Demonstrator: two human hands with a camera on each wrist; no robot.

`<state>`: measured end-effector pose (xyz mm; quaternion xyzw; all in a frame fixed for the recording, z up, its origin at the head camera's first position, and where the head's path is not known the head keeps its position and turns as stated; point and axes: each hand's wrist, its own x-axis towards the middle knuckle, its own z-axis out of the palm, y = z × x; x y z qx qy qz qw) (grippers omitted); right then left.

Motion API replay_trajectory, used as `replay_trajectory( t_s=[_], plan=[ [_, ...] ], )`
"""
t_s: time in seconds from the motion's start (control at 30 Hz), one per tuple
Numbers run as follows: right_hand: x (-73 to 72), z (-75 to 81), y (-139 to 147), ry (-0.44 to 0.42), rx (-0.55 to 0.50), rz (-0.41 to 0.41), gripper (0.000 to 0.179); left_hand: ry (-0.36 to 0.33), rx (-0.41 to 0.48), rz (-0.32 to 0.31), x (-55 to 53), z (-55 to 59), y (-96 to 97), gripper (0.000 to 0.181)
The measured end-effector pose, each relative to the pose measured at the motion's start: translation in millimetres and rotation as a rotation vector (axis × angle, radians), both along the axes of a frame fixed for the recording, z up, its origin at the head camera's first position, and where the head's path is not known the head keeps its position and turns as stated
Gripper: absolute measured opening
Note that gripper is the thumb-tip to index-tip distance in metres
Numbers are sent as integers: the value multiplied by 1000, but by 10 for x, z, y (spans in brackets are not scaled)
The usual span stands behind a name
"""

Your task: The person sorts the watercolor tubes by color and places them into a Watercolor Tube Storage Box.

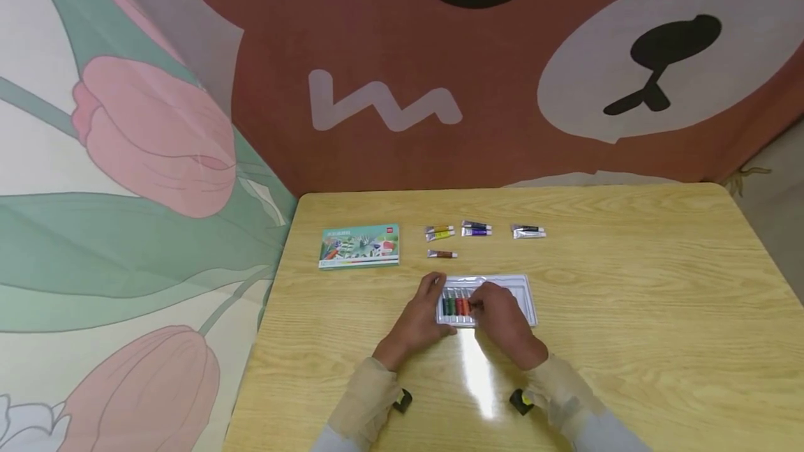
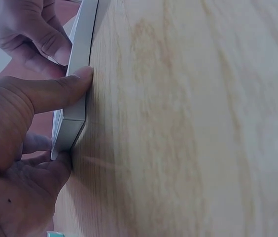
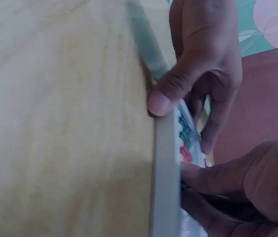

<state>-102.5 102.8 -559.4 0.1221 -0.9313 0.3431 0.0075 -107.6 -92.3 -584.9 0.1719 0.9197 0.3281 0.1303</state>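
A white plastic tray [image 1: 526, 295] lies on the table with green, red and orange paint tubes [image 1: 456, 307] side by side in its left part. My left hand [image 1: 417, 316] grips the tray's left end; its thumb presses the near wall [image 2: 82, 49] in the left wrist view. Over the tray's middle, my right hand [image 1: 505, 319] has its thumb and fingertips pinched together beside the orange tube. They appear to hold a paint tube, mostly hidden by the fingers. In the right wrist view, the thumb sits just inside the tray edge [image 3: 166, 187].
A green illustrated paint box [image 1: 359, 246] lies left of the tray. Behind the tray are yellow tubes [image 1: 440, 233], blue-purple tubes [image 1: 477, 230], a black and a white tube [image 1: 529, 231], and a brown tube [image 1: 442, 254]. A printed cloth wall [image 1: 377, 152] rises behind the table.
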Motion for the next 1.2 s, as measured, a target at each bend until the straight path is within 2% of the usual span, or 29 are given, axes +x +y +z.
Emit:
replay_trajectory(
  t_s=[0.17, 0.27, 0.33, 0.5, 0.63, 0.67, 0.8, 1.0, 1.2],
  plan=[
    [-200, 148, -7, -109, 92, 52, 9, 4, 14, -5, 2, -13, -18, 110],
    [-378, 245, -70, -128, 136, 82, 7, -10, 16, -2, -3, -10, -23, 110],
    [-509, 277, -137, -89, 157, 108, 2, -21, 18, 5, -6, -2, -25, 110],
    [-839, 231, -313, 75, 216, 228, 11, -19, 13, 17, -9, -1, -23, 112],
    [-1031, 155, -400, 208, 342, 316, 14, -23, 20, 21, -5, -25, -9, 113],
    [-1066, 145, -415, 216, 370, 326, 14, -23, 22, 21, -7, -34, -5, 113],
    [-1150, 155, -463, 197, 476, 347, 13, -15, 20, 13, -17, -70, 16, 113],
    [-1201, 130, -533, 136, 502, 363, 9, -6, 34, 4, -19, -88, 15, 114],
    [-1187, 64, -570, 205, 497, 372, 12, -5, 52, 8, -10, -50, 5, 115]
  ],
)
